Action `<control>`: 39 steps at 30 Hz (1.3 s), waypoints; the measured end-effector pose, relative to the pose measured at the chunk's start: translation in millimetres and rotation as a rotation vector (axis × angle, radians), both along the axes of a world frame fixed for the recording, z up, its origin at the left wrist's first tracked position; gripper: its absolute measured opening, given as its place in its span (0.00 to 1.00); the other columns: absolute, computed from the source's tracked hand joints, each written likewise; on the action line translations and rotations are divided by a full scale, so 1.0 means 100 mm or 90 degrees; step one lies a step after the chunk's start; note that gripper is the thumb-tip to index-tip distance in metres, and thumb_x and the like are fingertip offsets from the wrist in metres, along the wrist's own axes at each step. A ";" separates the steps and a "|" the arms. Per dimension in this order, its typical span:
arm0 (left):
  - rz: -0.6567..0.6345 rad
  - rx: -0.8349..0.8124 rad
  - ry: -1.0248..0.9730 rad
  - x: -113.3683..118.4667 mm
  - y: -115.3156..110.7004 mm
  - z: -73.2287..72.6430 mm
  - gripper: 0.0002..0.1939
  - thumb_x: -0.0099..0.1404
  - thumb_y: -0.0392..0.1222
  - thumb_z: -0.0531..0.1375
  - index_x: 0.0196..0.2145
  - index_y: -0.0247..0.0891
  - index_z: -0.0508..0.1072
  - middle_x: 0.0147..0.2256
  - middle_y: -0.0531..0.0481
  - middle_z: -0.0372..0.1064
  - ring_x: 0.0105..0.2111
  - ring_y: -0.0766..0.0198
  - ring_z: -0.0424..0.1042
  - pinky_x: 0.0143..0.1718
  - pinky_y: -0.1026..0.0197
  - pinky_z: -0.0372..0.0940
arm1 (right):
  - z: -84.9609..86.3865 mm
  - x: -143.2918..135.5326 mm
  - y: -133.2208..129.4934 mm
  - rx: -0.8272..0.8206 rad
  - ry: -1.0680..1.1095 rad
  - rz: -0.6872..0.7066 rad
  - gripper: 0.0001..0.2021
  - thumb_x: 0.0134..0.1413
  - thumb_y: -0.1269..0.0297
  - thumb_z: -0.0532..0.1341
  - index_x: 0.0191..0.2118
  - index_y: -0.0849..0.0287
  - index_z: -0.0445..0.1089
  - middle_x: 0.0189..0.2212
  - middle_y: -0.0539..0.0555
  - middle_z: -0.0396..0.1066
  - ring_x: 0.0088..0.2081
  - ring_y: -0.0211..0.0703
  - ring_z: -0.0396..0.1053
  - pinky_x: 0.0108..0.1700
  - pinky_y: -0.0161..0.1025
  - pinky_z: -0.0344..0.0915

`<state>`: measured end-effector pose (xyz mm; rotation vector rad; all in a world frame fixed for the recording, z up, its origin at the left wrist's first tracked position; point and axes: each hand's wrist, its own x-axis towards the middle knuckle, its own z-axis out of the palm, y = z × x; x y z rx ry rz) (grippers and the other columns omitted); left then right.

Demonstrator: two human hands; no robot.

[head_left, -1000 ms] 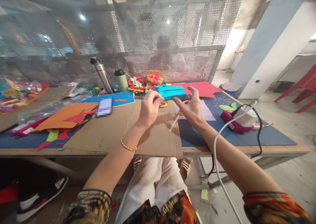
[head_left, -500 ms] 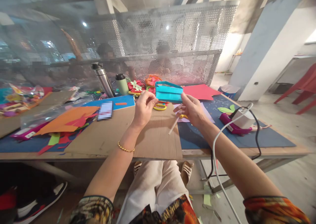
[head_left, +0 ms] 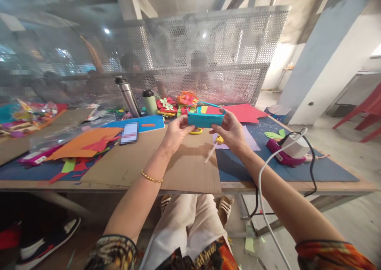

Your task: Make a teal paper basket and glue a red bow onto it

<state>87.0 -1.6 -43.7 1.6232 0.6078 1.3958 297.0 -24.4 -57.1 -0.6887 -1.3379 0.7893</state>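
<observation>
A small turquoise paper basket with a thin strip handle point(head_left: 204, 121) is held up above the table, its flat side facing me. My left hand point(head_left: 177, 132) pinches its left end, the thumb along the lower edge. At the right end, my right hand point(head_left: 230, 131) grips it between thumb and fingers. Below the basket, the yellow handle of scissors point(head_left: 196, 131) shows in part. Under my right hand lies a yellow glue gun point(head_left: 219, 139) with a white glue stick point(head_left: 210, 152) at the edge of the cardboard sheet point(head_left: 190, 171).
Red paper point(head_left: 245, 113) lies at the back right, orange paper point(head_left: 85, 143) at the left. A steel flask point(head_left: 129, 97) and a green bottle point(head_left: 149, 102) stand behind. A white cable point(head_left: 262, 194) hangs over the front edge from a purple power strip point(head_left: 282, 155). Perforated metal screen point(head_left: 208, 60) behind.
The basket has tipped, so its flat side now faces me and its handle points up and away. My right hand has closed more around its right end; my left thumb has shifted onto its lower edge.
</observation>
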 end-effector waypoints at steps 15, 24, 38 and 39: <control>0.045 -0.026 0.036 0.00 0.01 -0.03 0.11 0.59 0.31 0.71 0.40 0.35 0.80 0.37 0.46 0.82 0.37 0.58 0.83 0.44 0.52 0.82 | 0.07 0.14 -0.09 -0.256 0.009 -0.019 0.32 0.51 0.27 0.68 0.44 0.53 0.76 0.43 0.58 0.79 0.39 0.50 0.80 0.39 0.48 0.82; 0.033 -0.033 0.089 0.11 -0.08 -0.06 0.12 0.58 0.28 0.67 0.41 0.33 0.81 0.35 0.48 0.81 0.30 0.67 0.78 0.35 0.63 0.76 | 0.06 0.17 -0.11 0.309 -0.306 -0.381 0.11 0.70 0.55 0.62 0.39 0.50 0.81 0.37 0.55 0.79 0.41 0.50 0.74 0.49 0.52 0.71; -0.013 -0.050 0.115 0.13 -0.16 -0.02 0.14 0.60 0.31 0.67 0.45 0.30 0.83 0.40 0.43 0.82 0.32 0.66 0.75 0.37 0.61 0.73 | -0.02 0.13 -0.12 0.432 -0.546 -0.381 0.13 0.72 0.58 0.62 0.54 0.49 0.82 0.39 0.57 0.77 0.42 0.52 0.68 0.45 0.51 0.64; -0.014 -0.050 0.113 0.13 -0.17 -0.02 0.14 0.60 0.32 0.67 0.45 0.30 0.83 0.40 0.43 0.82 0.32 0.66 0.75 0.37 0.61 0.73 | -0.02 0.13 -0.12 0.434 -0.545 -0.387 0.13 0.72 0.57 0.62 0.53 0.50 0.82 0.38 0.57 0.77 0.41 0.51 0.68 0.44 0.51 0.64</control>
